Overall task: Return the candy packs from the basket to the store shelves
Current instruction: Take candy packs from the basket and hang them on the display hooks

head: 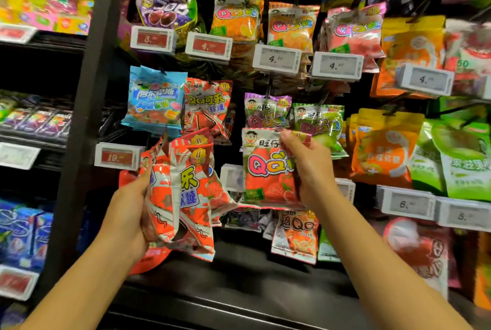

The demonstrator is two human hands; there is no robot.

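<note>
Both hands raised — left [130, 212] grips cola packs [180, 196], right [308, 167] pinches strawberry pack [265, 170].

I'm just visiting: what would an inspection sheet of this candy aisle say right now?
Surface: dark shelf ledge below the hanging packs.
Job's things: strawberry pack held up by its top edge; bunch of red-and-white cola packs held lower left.
Clutter: hanging packs, such as the blue pack; price tags.
Grips: right hand pinches the strawberry pack; left hand holds the bunch.
Cables: nothing seen.
Surroundings: neighbouring shelves at left; basket not in view.
</note>
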